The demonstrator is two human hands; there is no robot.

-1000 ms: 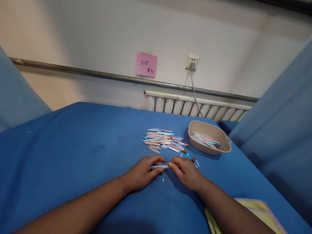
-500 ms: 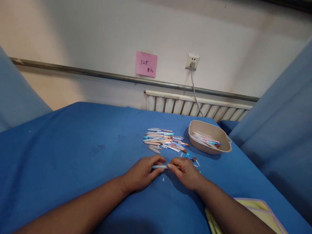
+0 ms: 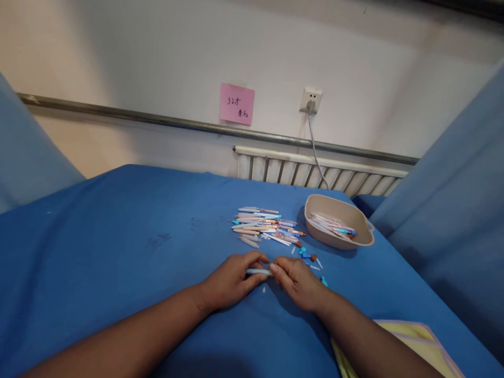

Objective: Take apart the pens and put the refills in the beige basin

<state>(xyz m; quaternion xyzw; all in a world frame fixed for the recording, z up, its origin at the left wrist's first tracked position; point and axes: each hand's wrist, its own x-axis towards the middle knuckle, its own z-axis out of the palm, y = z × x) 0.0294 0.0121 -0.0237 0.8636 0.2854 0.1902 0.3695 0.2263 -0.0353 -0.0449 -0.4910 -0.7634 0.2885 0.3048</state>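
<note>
A pale blue pen barrel (image 3: 256, 271) lies level between my two hands. My left hand (image 3: 233, 280) is closed on it, thumb below and fingers above. My right hand (image 3: 298, 282) pinches its right end; what else sits in those fingers is hidden. Just below the barrel, a small white tip (image 3: 263, 290) rests on the blue cloth. Beyond my hands lies a loose pile of pens and pen parts (image 3: 263, 227). Small blue and brown pieces (image 3: 307, 255) are scattered past my right hand.
A beige basket (image 3: 336, 202) with several pens in it stands at the right of the blue-covered table (image 3: 118, 236). A yellow cloth (image 3: 409, 341) lies under my right forearm. Behind are a radiator (image 3: 287, 170), a metal rail (image 3: 165, 119) and a plugged-in cord (image 3: 313, 136).
My right hand has turned slightly and shifted a little at the barrel's end, uncovering more of the small blue pieces. My left hand and the barrel have barely moved.
</note>
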